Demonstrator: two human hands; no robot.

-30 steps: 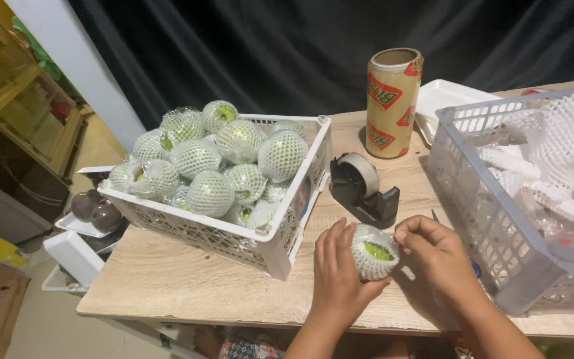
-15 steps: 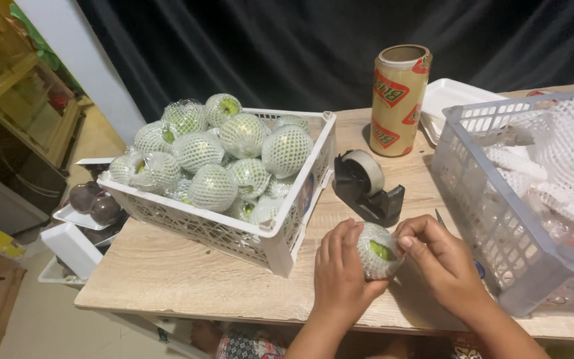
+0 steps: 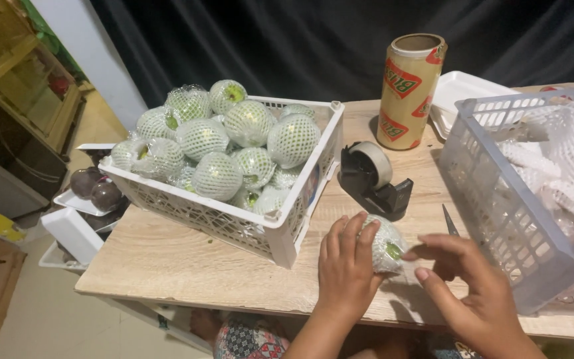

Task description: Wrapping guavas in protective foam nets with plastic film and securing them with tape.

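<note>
Grey crate [image 3: 499,199] cut off right

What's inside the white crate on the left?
The white crate is heaped with green fruits, each in a white foam net; some also look film-wrapped. Lower layers and the crate's bottom are hidden by the pile.

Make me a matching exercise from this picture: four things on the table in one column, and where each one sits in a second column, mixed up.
Things:
1. wrapped fruit
2. tape dispenser
3. tall roll
4. white crate

Places:
A. upright near the far edge of the table
B. held in the left hand
C. left part of the table, piled with netted fruit
D. between the two crates, just beyond the hands

Pairs: 1-B, 2-D, 3-A, 4-C
</note>
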